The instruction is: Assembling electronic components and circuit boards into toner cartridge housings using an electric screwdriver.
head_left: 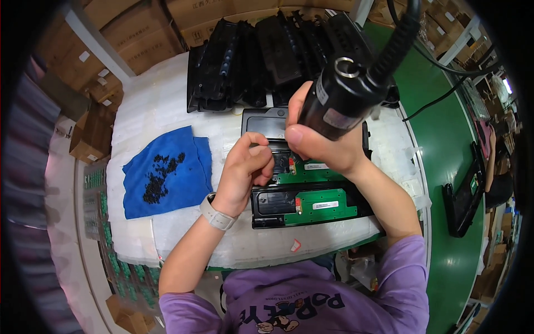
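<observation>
My right hand [336, 151] is wrapped round a black electric screwdriver [336, 100], held upright over the work with its tip hidden from view. Below it lies a black plastic housing with a green circuit board [283, 178], partly covered by my hands. My left hand [242, 170] is beside that board, fingers curled and pressed together; what they hold, if anything, is too small to make out. Nearer to me sits a second black housing with a green circuit board [328, 211] and a white label. Farther back is a black panel [261, 125], partly hidden.
A blue cloth [136, 189] with many small black screws [156, 186] lies at the left. Black plastic housings [217, 67] are piled at the back. The screwdriver's thick cable [392, 50] runs upward. To the right, a green surface [445, 261] bears another black housing [464, 200].
</observation>
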Motion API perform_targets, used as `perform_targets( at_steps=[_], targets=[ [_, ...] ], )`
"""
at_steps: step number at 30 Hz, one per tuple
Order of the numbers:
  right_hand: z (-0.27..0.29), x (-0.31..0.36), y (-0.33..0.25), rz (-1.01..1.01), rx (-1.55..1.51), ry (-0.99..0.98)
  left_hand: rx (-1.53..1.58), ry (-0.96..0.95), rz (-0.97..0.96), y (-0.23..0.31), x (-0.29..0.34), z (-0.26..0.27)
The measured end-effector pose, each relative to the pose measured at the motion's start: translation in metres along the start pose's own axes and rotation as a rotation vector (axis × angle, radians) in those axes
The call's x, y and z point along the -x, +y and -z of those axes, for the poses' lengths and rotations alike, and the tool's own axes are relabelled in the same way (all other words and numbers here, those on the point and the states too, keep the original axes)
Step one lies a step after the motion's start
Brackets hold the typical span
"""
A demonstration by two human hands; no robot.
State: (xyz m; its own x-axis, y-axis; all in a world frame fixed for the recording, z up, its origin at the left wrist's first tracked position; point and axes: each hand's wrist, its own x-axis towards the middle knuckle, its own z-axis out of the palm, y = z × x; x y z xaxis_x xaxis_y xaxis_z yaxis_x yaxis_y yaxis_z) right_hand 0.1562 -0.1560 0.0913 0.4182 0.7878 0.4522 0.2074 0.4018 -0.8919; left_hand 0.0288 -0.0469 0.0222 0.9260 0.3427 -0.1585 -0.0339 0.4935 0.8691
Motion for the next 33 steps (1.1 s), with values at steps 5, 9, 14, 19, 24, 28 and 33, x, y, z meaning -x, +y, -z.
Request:
perform_targets(
  at_steps=[5,9,14,19,24,28,33],
  targets=[
    [0.012,0.004,0.001,-0.062,-0.195,0.006,-0.105,0.066,-0.038,0.002,0.003,-0.003],
    [0.028,-0.003,-0.006,0.215,-0.609,-0.046,-0.139,0.090,-0.029,0.008,0.007,-0.006],
    [0.038,-0.003,-0.023,0.265,-0.707,0.051,-0.251,0.021,-0.068,0.012,0.011,-0.002],
    [0.038,-0.001,-0.018,0.250,-0.706,0.076,-0.218,-0.007,-0.055,0.009,0.013,-0.007],
    [0.039,0.000,-0.014,0.267,-0.692,0.017,-0.261,-0.021,-0.018,0.013,0.013,-0.006],
    [0.039,0.002,-0.015,0.263,-0.678,0.017,-0.214,-0.002,-0.024,0.009,0.011,-0.004],
    [0.035,0.002,-0.014,0.237,-0.710,0.012,-0.148,-0.060,0.015,0.007,0.011,-0.003]
  ],
)
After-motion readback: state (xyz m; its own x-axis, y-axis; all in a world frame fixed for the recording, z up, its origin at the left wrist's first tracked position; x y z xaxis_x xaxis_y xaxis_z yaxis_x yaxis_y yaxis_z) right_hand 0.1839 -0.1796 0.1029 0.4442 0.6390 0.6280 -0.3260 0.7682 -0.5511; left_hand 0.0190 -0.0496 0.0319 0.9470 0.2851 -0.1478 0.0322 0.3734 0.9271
